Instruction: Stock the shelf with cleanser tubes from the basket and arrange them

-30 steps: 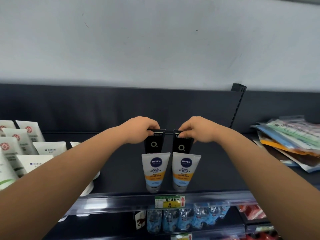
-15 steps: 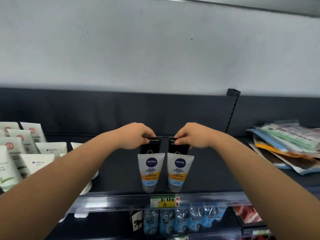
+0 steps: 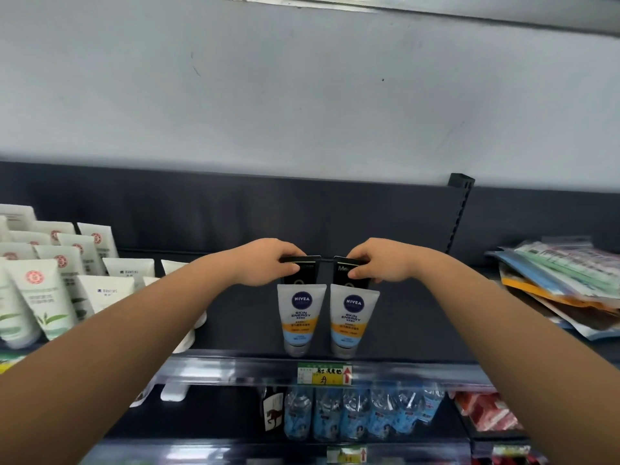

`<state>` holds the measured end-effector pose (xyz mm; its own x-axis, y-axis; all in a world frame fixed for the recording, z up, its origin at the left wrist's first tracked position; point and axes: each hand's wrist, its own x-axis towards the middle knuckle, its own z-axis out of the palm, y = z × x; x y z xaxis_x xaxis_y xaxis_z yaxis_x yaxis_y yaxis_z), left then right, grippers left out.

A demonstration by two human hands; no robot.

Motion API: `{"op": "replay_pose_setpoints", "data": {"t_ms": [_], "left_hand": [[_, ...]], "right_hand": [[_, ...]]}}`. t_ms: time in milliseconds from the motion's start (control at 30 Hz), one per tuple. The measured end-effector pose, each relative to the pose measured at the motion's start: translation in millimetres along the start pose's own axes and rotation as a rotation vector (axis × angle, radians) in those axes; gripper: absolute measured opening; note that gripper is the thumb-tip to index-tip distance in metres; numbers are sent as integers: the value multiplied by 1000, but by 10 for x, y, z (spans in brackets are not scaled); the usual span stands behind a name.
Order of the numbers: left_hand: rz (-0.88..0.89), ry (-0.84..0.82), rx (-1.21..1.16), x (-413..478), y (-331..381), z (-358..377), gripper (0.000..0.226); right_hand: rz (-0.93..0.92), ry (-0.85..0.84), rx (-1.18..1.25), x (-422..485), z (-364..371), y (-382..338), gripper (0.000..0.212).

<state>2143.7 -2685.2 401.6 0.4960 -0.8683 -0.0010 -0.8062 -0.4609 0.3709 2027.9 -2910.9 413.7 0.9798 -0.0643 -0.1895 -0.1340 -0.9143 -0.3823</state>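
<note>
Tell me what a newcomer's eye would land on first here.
At centre, the left hand and right hand grip the left black tube and right black tube by their tops, just behind two Nivea tubes at the front edge of the shelf. White tubes crowd its left end; flat pouches pile up at its right.

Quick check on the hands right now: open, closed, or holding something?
Left hand: closed, gripping the top of the left black tube.
Right hand: closed, gripping the top of the right black tube.
</note>
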Motion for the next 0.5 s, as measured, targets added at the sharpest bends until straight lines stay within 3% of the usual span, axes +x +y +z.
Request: {"op": "replay_pose_setpoints", "data": {"t_ms": [200, 500], "left_hand": [[-80, 114, 95, -295, -106, -155, 45], [-259, 353, 216, -1009, -557, -549, 51]], "right_hand": [[-47, 79, 30, -94, -116, -66, 34], [-82, 172, -89, -172, -200, -421, 34]]}}
